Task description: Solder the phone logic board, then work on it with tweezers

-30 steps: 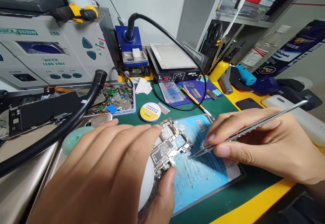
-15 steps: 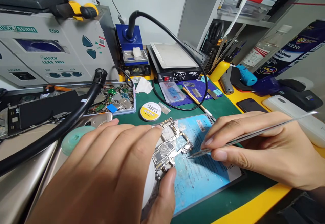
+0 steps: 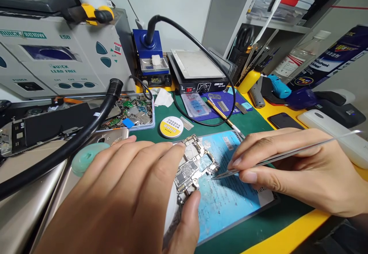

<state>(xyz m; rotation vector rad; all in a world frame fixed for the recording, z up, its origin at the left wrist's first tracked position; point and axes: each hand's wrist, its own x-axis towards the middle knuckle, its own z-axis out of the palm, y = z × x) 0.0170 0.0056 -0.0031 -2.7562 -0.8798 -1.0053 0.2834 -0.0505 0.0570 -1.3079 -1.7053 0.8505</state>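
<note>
Phone circuit board [image 3: 192,165] lying on the blue work mat [image 3: 230,196], at the mat's left edge. The left hand [image 3: 123,204] pins the board, forefinger at its far corner and thumb at its near edge, fingers closed on it. The right hand [image 3: 299,169], right of the board, pinches fine tweezers [image 3: 276,156] closed, tips just beside the board's right edge. Sound technique here likely means keeping the board flat and unmoving, the right hand braced on the mat, and the tips applied lightly at a shallow angle. A solder-paste tin [image 3: 171,126] stands beyond the board.

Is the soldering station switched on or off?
On: the soldering station display shows lit digits, about 355.
</note>
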